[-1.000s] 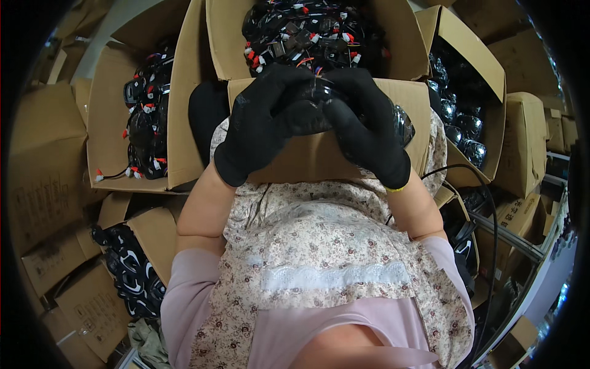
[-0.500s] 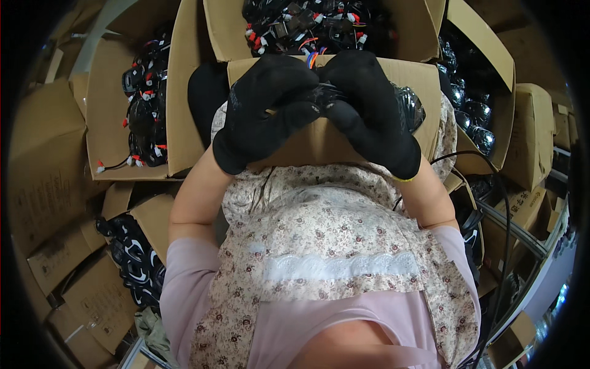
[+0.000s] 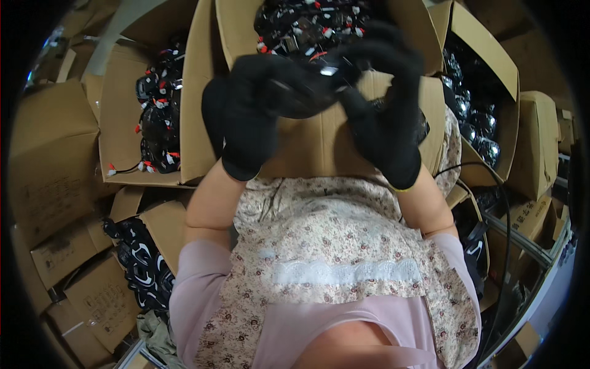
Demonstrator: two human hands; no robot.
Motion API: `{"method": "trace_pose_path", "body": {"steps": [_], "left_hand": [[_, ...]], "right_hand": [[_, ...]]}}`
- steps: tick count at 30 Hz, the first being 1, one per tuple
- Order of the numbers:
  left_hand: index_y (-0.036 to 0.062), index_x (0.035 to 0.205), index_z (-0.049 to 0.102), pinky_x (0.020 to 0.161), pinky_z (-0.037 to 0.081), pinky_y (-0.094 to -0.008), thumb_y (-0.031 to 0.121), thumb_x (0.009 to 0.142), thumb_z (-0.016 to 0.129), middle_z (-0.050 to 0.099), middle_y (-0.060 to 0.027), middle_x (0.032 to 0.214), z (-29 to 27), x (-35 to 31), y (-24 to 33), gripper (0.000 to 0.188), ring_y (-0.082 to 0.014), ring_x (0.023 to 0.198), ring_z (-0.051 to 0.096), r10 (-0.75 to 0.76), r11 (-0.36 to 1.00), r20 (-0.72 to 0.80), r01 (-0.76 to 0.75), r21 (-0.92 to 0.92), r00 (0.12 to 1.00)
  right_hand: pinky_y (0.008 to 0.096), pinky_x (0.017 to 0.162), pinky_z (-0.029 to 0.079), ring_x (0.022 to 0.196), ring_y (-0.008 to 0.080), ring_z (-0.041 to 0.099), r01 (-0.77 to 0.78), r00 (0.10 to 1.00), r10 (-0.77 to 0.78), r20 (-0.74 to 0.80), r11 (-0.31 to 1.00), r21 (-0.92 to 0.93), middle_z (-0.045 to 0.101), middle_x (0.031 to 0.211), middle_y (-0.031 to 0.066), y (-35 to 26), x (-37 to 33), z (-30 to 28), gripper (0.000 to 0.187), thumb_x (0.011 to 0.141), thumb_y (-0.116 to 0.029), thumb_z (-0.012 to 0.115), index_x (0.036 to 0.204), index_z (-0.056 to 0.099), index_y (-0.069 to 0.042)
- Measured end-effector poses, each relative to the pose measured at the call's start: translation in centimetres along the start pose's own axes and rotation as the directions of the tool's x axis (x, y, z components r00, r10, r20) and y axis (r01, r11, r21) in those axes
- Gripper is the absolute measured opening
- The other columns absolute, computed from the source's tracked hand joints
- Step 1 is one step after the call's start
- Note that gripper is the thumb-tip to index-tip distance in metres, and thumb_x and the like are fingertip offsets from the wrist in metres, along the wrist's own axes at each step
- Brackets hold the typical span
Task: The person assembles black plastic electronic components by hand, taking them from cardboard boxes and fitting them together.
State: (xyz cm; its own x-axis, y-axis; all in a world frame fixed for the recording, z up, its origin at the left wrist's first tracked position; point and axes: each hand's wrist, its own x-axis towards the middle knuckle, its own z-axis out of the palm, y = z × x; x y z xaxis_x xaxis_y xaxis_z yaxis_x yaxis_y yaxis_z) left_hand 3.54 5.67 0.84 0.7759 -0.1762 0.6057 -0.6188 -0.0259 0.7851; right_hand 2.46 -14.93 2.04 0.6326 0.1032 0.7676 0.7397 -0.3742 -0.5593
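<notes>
Both my hands wear black gloves and meet over a cardboard flap (image 3: 307,144) in front of me. Between them is a small glossy black part (image 3: 329,71) with a bright glint; blur and dark gloves hide its exact kind. Around its left side, the fingers of my left hand (image 3: 261,101) are closed. My right hand (image 3: 390,104) has its thumb and bent fingertips against the other side, smeared by motion, with a gap inside their curve. Beside my right wrist, a shiny dark piece (image 3: 423,128) is mostly covered by the hand.
Ahead, an open carton (image 3: 230,27) holds many black parts (image 3: 307,31) with red and white connectors. Similar parts (image 3: 161,117) fill a carton at left. Glossy black pieces (image 3: 482,123) lie in a right-hand carton. A black cable (image 3: 505,215) hangs at right; black-and-silver pieces (image 3: 141,261) sit lower left.
My hands have shifted from thumbs together to a wider, tilted hold, the right fingers lifting and spreading from the thumb. The coloured wires seen above the hands no longer show. The view has shifted slightly.
</notes>
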Motion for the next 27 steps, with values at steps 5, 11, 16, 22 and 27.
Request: {"method": "trace_pose_path", "body": {"steps": [5,11,16,22,27], "left_hand": [[0.0039,0.133,0.052,0.109,0.038,-0.0470,0.039,0.104,0.044,0.056,-0.0102,0.134,0.4,-0.1,-1.4,0.046,-0.0270,0.126,0.051,-0.614,0.257,-0.022,0.174,-0.951,0.789],[0.0021,0.137,0.049,0.108,0.040,-0.0386,0.042,0.100,0.051,0.055,-0.0083,0.135,0.6,-1.4,-2.0,0.055,-0.0237,0.132,0.046,-0.515,0.689,-0.209,0.257,-0.677,0.832],[0.0021,0.135,0.052,0.095,0.051,-0.0317,0.032,0.091,0.069,0.063,-0.0088,0.125,-1.7,2.3,1.1,0.055,-0.0170,0.114,0.061,-0.123,0.978,0.146,0.095,0.183,0.982],[-0.0004,0.128,0.056,0.098,0.047,-0.0306,0.010,0.092,0.067,0.064,-0.0068,0.120,0.1,0.8,0.3,0.039,-0.0166,0.111,0.060,-0.342,0.930,0.110,0.353,-0.102,0.933],[-0.0016,0.126,0.056,0.087,0.053,-0.0280,0.012,0.093,0.066,0.067,-0.0076,0.113,0.7,-0.8,-1.2,0.037,-0.0142,0.100,0.065,-0.240,0.967,-0.062,0.233,-0.101,0.969]], "right_hand": [[0.0364,0.107,0.039,0.128,0.0207,0.046,-0.419,0.908,0.404,0.116,0.887,0.192,0.046,0.141,0.0118,0.2,-1.1,1.7,0.072,0.085,-0.010,0.073,0.146,0.035,-0.004],[0.0295,0.090,0.051,0.105,0.0142,0.059,-0.598,0.727,0.655,0.208,0.454,0.660,0.061,0.120,0.0081,-1.7,-0.9,1.6,0.055,0.087,-0.016,0.073,0.135,0.048,-0.005],[0.0280,0.083,0.052,0.098,0.0117,0.059,-0.635,0.738,0.620,0.267,0.504,0.586,0.063,0.112,0.0079,-1.4,-1.5,1.3,0.045,0.088,-0.014,0.071,0.126,0.051,-0.003],[0.0267,0.078,0.052,0.092,0.0102,0.061,-0.611,0.748,0.638,0.184,0.553,0.566,0.066,0.105,0.0073,-1.4,-0.7,2.1,0.036,0.090,-0.011,0.070,0.121,0.055,-0.001],[0.0306,0.089,0.050,0.103,0.0161,0.059,-0.452,0.885,0.465,0.035,0.836,0.311,0.060,0.116,0.0086,-0.6,-0.5,1.8,0.050,0.085,-0.014,0.073,0.129,0.051,-0.002]]}}
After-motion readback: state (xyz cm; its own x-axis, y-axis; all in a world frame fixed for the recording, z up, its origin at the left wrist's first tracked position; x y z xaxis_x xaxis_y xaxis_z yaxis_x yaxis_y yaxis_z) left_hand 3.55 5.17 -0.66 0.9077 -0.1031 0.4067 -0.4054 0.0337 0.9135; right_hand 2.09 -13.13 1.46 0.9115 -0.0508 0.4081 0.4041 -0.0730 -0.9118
